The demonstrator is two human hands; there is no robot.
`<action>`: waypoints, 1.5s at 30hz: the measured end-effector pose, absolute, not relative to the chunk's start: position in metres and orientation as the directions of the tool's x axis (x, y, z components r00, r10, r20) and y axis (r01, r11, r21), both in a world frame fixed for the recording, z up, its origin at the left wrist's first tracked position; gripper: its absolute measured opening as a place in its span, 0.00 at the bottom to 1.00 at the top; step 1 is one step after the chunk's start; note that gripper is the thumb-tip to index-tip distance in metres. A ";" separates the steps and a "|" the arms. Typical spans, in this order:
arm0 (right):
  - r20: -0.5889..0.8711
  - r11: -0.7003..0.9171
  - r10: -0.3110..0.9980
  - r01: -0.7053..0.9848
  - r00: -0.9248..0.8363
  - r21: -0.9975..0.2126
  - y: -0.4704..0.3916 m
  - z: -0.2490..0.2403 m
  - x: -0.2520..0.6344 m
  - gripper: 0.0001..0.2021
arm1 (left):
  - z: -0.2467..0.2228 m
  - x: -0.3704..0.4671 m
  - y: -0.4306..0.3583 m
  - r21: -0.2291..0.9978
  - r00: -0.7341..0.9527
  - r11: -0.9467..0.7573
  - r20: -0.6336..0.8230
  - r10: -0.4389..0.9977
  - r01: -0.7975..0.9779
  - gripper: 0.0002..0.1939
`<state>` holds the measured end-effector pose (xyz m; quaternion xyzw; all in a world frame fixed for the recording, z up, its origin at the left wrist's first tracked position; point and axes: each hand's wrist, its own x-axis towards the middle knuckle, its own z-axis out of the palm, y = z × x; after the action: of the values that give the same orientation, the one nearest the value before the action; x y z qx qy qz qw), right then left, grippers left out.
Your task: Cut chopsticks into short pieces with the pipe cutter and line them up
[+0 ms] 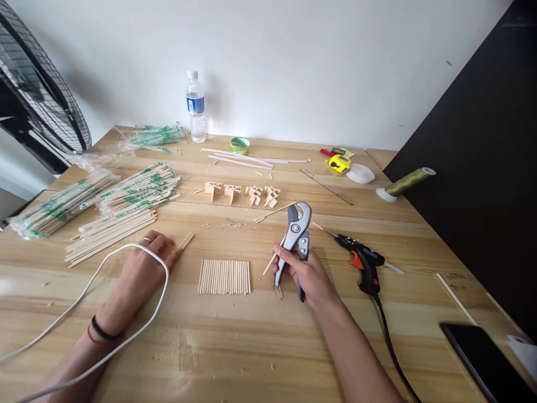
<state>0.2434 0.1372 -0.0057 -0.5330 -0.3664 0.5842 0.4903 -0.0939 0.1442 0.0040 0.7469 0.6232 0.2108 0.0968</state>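
My left hand [146, 263] rests on the table at the left, fingers curled, with a few short wooden sticks [185, 240] sticking out at its thumb and fingertips. In my right hand [304, 271] are grey cutters [296, 229], their curved jaw pointing away from me. A thin wooden stick [271, 263] also shows beside the fingers of that hand. Between my hands, a row of short cut sticks [224, 277] lies side by side on the table. Behind the row stand several small wooden assemblies [232, 192]. Longer loose sticks [111, 238] lie just beyond my left hand.
Wrapped stick bundles [67, 201] lie at the left, near a fan [42, 73]. A water bottle [196, 109] stands by the wall. To the right are a glue gun [363, 260], tape measure [339, 163], thread spool [409, 182] and phone [486, 361]. A white cable [165, 280] crosses my left arm.
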 end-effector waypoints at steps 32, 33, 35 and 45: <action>-0.057 -0.079 0.996 -0.405 -0.065 -0.911 0.110 0.017 0.207 0.10 | 0.033 0.022 0.086 0.921 0.415 0.387 -0.372 0.830 0.051 0.22; -0.056 -0.077 0.996 -0.385 -0.066 -0.920 0.110 0.016 0.207 0.10 | 0.035 0.022 0.086 0.917 0.439 0.397 -0.371 0.818 0.035 0.22; -0.049 -0.065 0.997 -0.361 -0.053 -0.930 0.110 0.013 0.207 0.10 | 0.037 0.019 0.086 0.917 0.489 0.399 -0.354 0.797 0.012 0.20; -0.017 -0.034 0.998 -0.291 -0.062 -0.956 0.110 0.013 0.206 0.11 | 0.036 0.011 0.086 0.917 0.502 0.397 -0.327 0.801 -0.034 0.18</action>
<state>0.2064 0.1096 0.0132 -0.4122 -0.4286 0.5893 0.5469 0.0108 0.0864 0.0360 0.4687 0.4087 0.2864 0.7289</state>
